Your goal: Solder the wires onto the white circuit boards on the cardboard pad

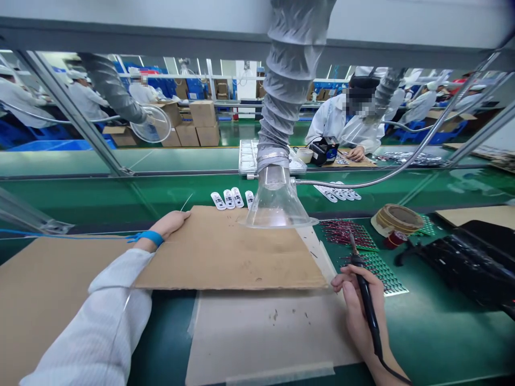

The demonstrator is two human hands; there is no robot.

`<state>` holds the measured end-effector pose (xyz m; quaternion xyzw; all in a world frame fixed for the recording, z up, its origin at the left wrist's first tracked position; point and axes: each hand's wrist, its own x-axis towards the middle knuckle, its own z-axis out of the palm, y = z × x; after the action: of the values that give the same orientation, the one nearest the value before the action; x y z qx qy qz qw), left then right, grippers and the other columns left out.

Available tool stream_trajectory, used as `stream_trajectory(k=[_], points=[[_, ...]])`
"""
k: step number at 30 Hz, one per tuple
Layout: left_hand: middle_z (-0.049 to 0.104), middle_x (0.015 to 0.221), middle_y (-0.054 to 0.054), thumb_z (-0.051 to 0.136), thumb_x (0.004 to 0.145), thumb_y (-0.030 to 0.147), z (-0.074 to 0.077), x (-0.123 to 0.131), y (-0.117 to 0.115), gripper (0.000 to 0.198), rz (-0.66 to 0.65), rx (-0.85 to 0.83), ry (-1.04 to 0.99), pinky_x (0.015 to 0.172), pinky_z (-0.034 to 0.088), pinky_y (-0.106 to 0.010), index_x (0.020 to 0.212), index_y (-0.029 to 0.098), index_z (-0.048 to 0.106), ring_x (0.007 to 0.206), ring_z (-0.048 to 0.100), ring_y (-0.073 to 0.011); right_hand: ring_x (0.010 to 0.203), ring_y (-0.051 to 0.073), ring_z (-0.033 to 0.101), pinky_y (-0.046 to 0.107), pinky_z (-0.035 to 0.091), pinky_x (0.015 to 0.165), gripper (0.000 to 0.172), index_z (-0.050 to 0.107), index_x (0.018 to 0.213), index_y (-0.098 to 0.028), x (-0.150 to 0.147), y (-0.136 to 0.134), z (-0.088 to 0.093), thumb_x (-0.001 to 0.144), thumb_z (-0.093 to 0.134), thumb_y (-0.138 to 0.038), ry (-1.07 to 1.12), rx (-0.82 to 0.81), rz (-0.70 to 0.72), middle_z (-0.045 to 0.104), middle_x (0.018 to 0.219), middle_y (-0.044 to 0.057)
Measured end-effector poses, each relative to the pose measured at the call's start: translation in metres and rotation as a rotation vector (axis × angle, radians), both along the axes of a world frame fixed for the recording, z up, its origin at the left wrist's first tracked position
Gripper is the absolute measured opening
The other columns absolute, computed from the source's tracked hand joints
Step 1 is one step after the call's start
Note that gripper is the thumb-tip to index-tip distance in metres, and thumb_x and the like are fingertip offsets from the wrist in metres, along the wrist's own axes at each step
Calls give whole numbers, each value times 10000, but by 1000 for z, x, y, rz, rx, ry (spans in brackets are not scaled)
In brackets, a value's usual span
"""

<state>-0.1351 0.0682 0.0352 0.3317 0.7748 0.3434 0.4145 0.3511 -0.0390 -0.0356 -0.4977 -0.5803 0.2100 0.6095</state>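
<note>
A soldering iron (364, 289) is gripped in the right hand (358, 311), its tip over a PCB panel (344, 233), the left hand (171, 224) lying open on cardboard (229, 252); how much soldering is done cannot be told.

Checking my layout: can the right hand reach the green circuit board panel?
Probably yes: the right hand lies just beside the green circuit board panel, nothing between, though its soldering iron may need setting down.

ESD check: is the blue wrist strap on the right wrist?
No, the blue wrist strap is around the left wrist, above the left hand, while the right hand grips a soldering iron.
</note>
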Motion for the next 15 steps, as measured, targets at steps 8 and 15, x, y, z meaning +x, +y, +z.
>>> stream_trajectory(k=[8, 15], points=[[861, 1028, -186, 761, 867, 386, 30, 19, -23, 284, -120, -151, -236, 682, 710, -421, 1008, 140, 773, 896, 842, -357, 1011, 289, 759, 468, 639, 877, 335, 628, 1231, -270, 3, 2, -5, 994, 741, -478, 28, -9, -44, 704, 1172, 111], [801, 759, -126, 748, 844, 464, 30, 36, -33, 293, -351, -248, -22, 565, 645, -358, 881, 174, 728, 682, 787, -305, 1006, 278, 797, 449, 655, 833, 303, 582, 1266, -314, 6, -1, 3, 1043, 696, -484, 163, -99, -30, 715, 1216, 100]])
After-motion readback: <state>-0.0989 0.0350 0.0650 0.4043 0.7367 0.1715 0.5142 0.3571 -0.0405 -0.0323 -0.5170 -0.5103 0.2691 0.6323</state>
